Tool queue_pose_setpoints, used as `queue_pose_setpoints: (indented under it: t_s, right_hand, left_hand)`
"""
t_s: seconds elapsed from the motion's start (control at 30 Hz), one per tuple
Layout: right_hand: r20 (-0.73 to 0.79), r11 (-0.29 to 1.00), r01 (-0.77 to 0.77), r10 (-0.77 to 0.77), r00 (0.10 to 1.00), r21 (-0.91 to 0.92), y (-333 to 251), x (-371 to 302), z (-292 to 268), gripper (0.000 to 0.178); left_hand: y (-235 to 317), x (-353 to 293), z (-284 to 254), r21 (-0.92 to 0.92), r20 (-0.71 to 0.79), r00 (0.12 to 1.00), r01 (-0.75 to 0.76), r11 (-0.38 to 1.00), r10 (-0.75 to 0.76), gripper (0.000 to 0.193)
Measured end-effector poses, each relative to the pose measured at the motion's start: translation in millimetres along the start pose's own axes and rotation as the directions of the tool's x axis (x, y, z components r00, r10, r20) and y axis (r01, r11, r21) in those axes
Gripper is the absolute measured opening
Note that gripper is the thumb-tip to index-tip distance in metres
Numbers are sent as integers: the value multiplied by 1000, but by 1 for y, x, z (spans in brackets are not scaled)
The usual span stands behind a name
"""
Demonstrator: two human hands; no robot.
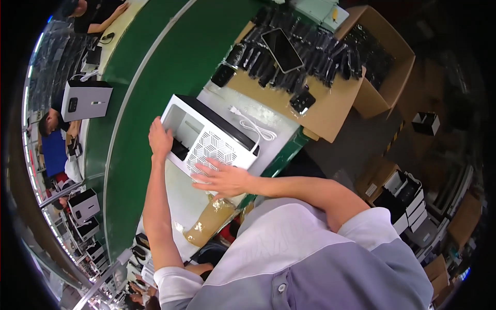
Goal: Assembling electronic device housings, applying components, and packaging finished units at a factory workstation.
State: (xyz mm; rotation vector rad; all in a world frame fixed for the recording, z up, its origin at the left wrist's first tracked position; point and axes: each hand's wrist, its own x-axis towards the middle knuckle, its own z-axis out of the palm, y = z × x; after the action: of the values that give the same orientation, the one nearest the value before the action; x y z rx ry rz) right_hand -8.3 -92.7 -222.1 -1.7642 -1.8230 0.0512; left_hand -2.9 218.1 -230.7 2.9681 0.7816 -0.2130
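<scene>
L hand (161,138) at left edge of white box unit (205,129), fingers over rim; pinching or just resting, can't tell. R hand (222,179) spread, fingers apart over lower edge of lattice grille (213,149); contact unclear. Unit mid-frame, slantwise on white worktop (178,199). Looks part-way done: grille in place on unit's right half; bay (183,126) on left half uncovered, w/ dark part inside. White cord (258,129) loose alongside, plug unconnected. Bagged dark parts (320,49) upper right.
</scene>
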Motion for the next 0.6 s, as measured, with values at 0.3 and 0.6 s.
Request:
queue_pose_setpoints:
  t_s: [0.3, 0.6]
  right_hand:
    - [163, 854, -453, 424, 891, 257, 81, -184, -93, 27]
    - [-210, 342, -912, 932, 297, 228, 172, -235, -123, 28]
  left_hand:
    - [150, -168, -40, -394, -216, 961, -248, 885, 174, 19]
    - [198, -208, 7, -99, -37, 958, -286, 953, 284, 31]
